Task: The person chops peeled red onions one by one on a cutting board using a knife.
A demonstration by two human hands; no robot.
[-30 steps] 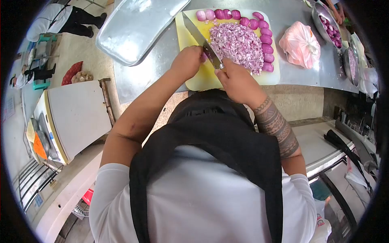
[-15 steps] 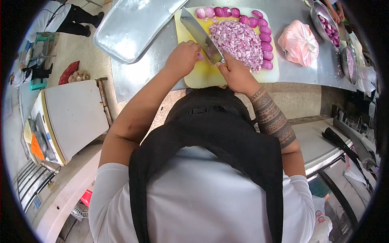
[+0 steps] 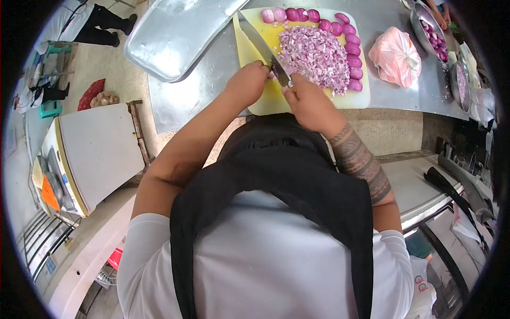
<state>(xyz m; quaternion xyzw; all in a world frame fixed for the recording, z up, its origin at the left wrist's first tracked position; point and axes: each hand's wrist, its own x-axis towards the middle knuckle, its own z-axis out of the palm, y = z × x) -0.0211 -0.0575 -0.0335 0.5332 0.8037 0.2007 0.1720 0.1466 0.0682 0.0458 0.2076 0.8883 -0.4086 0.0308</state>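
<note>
My right hand point(image 3: 309, 100) is closed round the handle of a broad kitchen knife point(image 3: 258, 41), whose blade slants up and to the left over the cutting board point(image 3: 272, 101). Just left of the blade, my left hand point(image 3: 251, 82) has its fingers closed on a piece of red onion point(image 3: 272, 75), mostly hidden by the fingers and the blade. Right of the knife lies a heap of chopped red onion point(image 3: 313, 57). Peeled onion halves point(image 3: 353, 49) line the board's far and right edges.
A metal tray point(image 3: 178, 40) lies on the steel table point(image 3: 172, 109) at the left. A tied pink-white plastic bag point(image 3: 394, 57) sits right of the board. Farther right are a bowl of onions point(image 3: 429, 32) and another person's hand point(image 3: 441, 21).
My left hand has moved slightly right and down, closer to the knife. The blade lies at a slightly different slant. The whole view has shifted a little.
</note>
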